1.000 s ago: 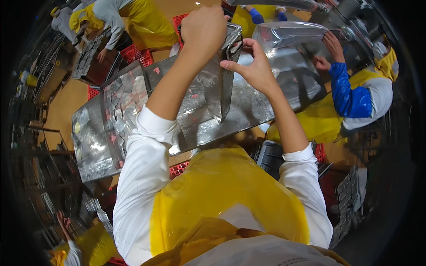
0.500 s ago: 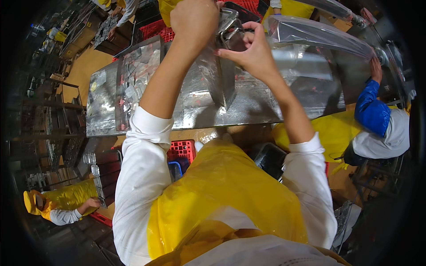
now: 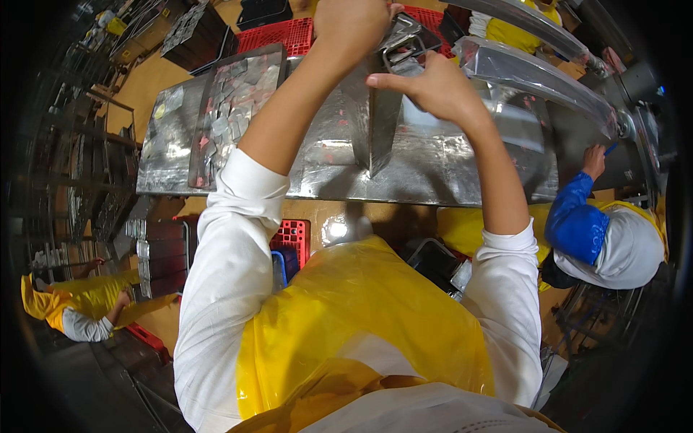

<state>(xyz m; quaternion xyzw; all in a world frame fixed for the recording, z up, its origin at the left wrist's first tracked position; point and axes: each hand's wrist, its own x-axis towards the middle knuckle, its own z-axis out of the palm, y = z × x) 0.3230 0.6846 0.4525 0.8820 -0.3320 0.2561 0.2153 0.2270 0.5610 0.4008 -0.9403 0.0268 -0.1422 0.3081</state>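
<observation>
Near the upper edge my left hand (image 3: 352, 25) is curled closed beside metal frame-like pieces (image 3: 406, 42); whatever its fingers hold is hidden. My right hand (image 3: 437, 86) is open, thumb stretched toward the top of a tall, narrow metal mould (image 3: 377, 126) and fingers apart on the far side. Whether the thumb touches the mould is hard to tell. The mould points down over a wet steel table (image 3: 325, 184). Left of my left forearm, a shallow metal tray (image 3: 196, 155) holds many small flat pieces and pinkish scraps.
Clear plastic sleeves (image 3: 541, 81) stretch across the upper right. A co-worker in blue sleeves (image 3: 577, 206) is at the right, another in yellow (image 3: 79, 303) at the lower left by stacked metal moulds (image 3: 162, 258). Red crates (image 3: 292, 234) stand below and beyond the table.
My right hand has loosened from the metal frame-like pieces, its fingers spreading. My left hand stays curled. The right-hand co-worker's hand has come away from the plastic sleeve and holds something thin and blue.
</observation>
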